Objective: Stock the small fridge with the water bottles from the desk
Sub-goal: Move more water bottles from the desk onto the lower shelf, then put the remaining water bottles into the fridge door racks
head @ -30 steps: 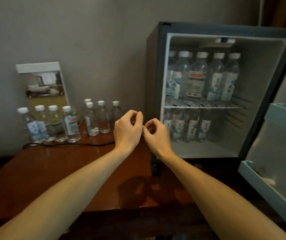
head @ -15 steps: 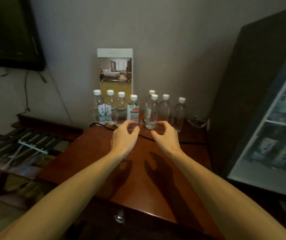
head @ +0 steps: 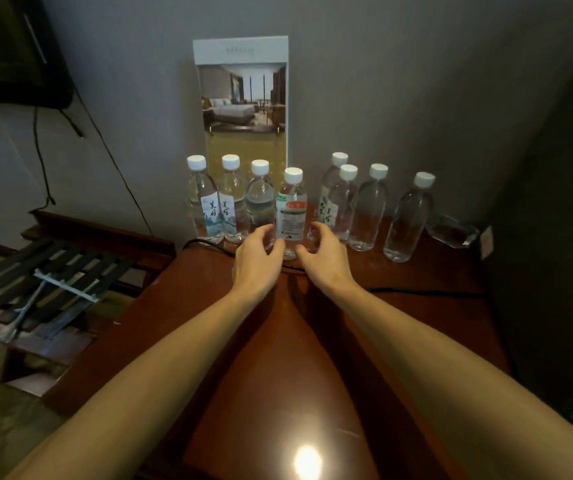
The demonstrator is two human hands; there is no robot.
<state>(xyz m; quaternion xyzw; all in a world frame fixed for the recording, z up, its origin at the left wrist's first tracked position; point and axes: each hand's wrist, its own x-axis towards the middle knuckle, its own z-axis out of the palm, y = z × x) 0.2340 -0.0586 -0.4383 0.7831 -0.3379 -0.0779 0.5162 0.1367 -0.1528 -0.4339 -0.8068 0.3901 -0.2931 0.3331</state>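
Note:
Several clear water bottles with white caps stand in a row at the back of the brown desk [head: 399, 327]. The nearest is a bottle with a red and white label [head: 291, 210]. My left hand [head: 255, 259] is just left of its base and my right hand [head: 323, 252] just right of it, both with fingers curved and apart, holding nothing. A bottle without a label [head: 260, 197] stands behind my left hand and a bottle with a script label [head: 329, 199] behind my right. Only the fridge's dark side wall [head: 555, 237] shows at the right.
A tall hotel brochure [head: 243, 98] leans on the wall behind the bottles. A black cable [head: 416, 291] crosses the desk. A glass ashtray [head: 451, 230] sits at the back right. A slatted luggage rack [head: 53, 271] stands to the left, under a dark screen [head: 8, 50].
My view swung left from the open fridge to the desk. Both hands opened from loose fists and reached forward to either side of the red-labelled bottle.

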